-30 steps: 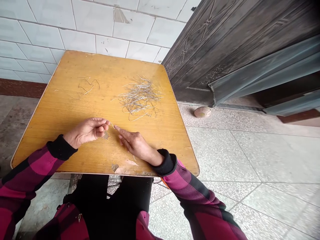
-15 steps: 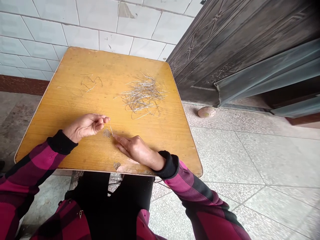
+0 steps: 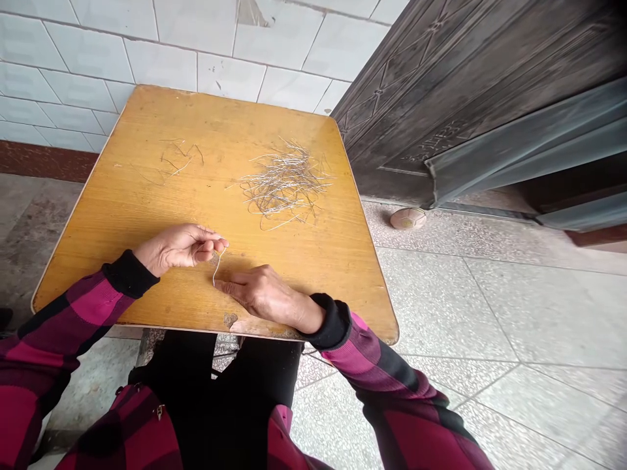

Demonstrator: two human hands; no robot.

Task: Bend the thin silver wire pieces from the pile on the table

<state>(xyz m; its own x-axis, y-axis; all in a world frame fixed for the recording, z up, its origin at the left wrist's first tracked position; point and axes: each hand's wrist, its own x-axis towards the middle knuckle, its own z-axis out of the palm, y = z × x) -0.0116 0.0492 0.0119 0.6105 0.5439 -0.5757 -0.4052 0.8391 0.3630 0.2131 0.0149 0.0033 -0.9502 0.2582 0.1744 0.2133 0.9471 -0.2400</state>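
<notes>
My left hand rests on the yellow wooden table and pinches the upper end of a thin pale wire between thumb and fingers. That wire runs down to the fingertips of my right hand, which lies flat on the table with its fingers stretched out and pressing on the lower end. Farther back, right of centre, lies a tangled heap of several silvery wires. A few darker loose wire pieces lie at the back left.
The table stands against a white tiled wall. A dark carved metal door is on the right, with a small ball on the speckled floor at its foot. My knees are under the table's front edge.
My right hand slid back toward me along the wire, from beside the left fingertips to lower on the table. The left hand kept its pinch. The view shifted slightly.
</notes>
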